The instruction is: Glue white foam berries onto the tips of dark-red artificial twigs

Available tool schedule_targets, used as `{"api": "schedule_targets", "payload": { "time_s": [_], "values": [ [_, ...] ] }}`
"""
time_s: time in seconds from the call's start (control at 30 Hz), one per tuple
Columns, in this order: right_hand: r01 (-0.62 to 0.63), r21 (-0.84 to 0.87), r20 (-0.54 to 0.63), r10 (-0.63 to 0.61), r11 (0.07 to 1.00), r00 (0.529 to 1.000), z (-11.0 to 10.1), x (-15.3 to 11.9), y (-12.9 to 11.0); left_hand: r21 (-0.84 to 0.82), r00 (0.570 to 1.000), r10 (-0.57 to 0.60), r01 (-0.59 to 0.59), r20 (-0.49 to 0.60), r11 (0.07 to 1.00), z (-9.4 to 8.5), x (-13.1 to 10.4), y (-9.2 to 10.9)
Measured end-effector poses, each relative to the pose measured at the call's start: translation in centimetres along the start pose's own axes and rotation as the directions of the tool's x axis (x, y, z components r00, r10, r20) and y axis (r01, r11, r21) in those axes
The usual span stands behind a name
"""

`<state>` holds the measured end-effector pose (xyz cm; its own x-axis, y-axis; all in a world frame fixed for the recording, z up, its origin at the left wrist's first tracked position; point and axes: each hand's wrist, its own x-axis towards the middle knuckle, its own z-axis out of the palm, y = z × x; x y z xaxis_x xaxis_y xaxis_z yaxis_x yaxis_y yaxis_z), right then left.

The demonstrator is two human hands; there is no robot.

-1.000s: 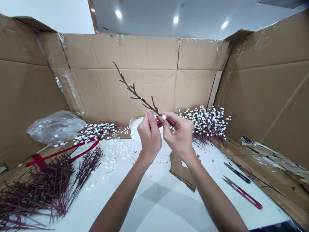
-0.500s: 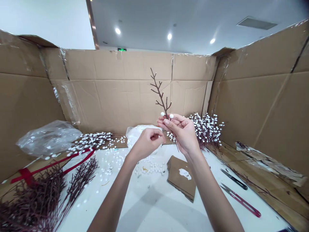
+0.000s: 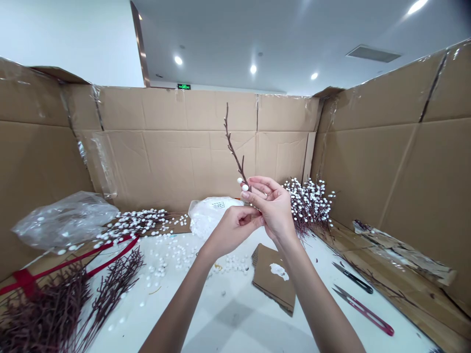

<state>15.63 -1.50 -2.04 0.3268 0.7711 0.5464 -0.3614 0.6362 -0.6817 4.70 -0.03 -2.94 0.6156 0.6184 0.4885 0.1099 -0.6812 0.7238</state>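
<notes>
A bare brown artificial branch [image 3: 231, 147] with short side twigs stands upright, tilted a little left. Two white berries [image 3: 243, 185] sit low on it, beside my right fingertips. My right hand [image 3: 274, 203] pinches the stem between thumb and fingers just by these berries. Just below, my left hand [image 3: 237, 228] is closed with thumb and forefinger together at the stem's lower part, touching the right hand; the stem's end is hidden there. Beneath my hands, a cardboard piece [image 3: 270, 289] with a white glue-like patch [image 3: 279, 271] lies on the white table [image 3: 217, 323].
Loose white berries [image 3: 235, 264] are scattered mid-table. Bare branches [image 3: 44, 309] and a red ribbon [image 3: 27, 284] lie left. Berried branches lie back left [image 3: 140, 220] and back right [image 3: 309, 201]. Black snips [image 3: 353, 278] and red snips [image 3: 364, 310] rest right. Cardboard walls [image 3: 176, 157] surround the table.
My left hand has moved right and up to the stem below my right hand. The branch has turned, so its twigs look narrower and both berries now show at its left.
</notes>
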Motion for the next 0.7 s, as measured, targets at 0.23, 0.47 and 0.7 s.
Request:
{"api": "schedule_targets", "payload": {
  "time_s": [0.23, 0.47, 0.7],
  "values": [
    [-0.012, -0.004, 0.061, 0.012, 1.0, 0.998, 0.3, -0.1, 0.4, -0.094, 0.989, -0.033, 0.02, -0.141, 0.995, 0.9, 0.2, -0.3],
    [-0.013, -0.236, 0.179, 0.056, 0.972, 0.982, -1.3, 0.4, -0.8, 0.004, 0.98, -0.035, 0.037, -0.194, 0.999, 0.7, 0.2, -0.6],
    [0.121, -0.373, 0.215, -0.042, 0.92, 0.976, -2.6, 0.7, -1.9, -0.024, 0.994, -0.076, 0.074, -0.083, 0.997, -0.3, 0.2, -0.2]
  ]
}}
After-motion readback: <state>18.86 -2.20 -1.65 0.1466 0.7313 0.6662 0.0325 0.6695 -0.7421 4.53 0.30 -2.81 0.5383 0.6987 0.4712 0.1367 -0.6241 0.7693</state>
